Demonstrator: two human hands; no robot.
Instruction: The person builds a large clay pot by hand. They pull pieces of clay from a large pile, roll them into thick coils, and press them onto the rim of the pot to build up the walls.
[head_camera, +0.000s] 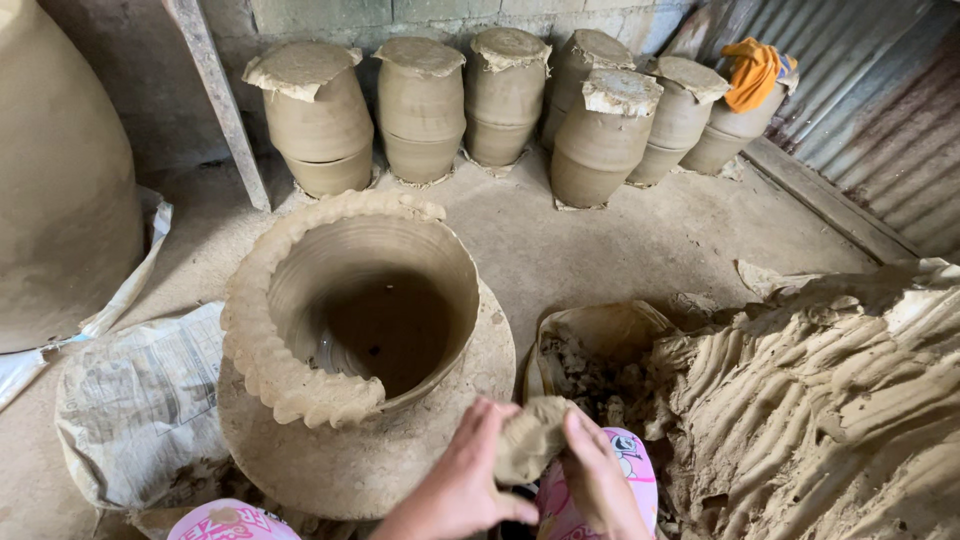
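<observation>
From the head camera, you have a lump of clay (530, 438) pressed between both hands, low in the frame just in front of your knees. Your left hand (463, 480) is closed around its left side, fingers curled over the top, and your right hand (598, 478) is closed on its right side, so both hands grip the same lump. It looks damp and soft, taking the shape of your palms, so expect it to sag and stretch if you hold it by one end. Support it from beneath and along its length instead of pinching a corner. It probably sticks a little to the skin, so it should not slip. For its size it is likely dense, not light.

Just ahead of your hands stands the unfinished pot (365, 310) on a round clay-caked base (470, 390). A thick, finger-pressed coil (262, 345) runs around the left part of its rim and ends near you; the right part of the rim is bare and thin. The wall looks wet and easily dented, so touch it gently and steady it from inside.

To your right lies a big heap of clay (830, 400), ridged with finger marks. A row of finished pots (480, 105) with clay lids stands against the back wall, well apart from you.
</observation>
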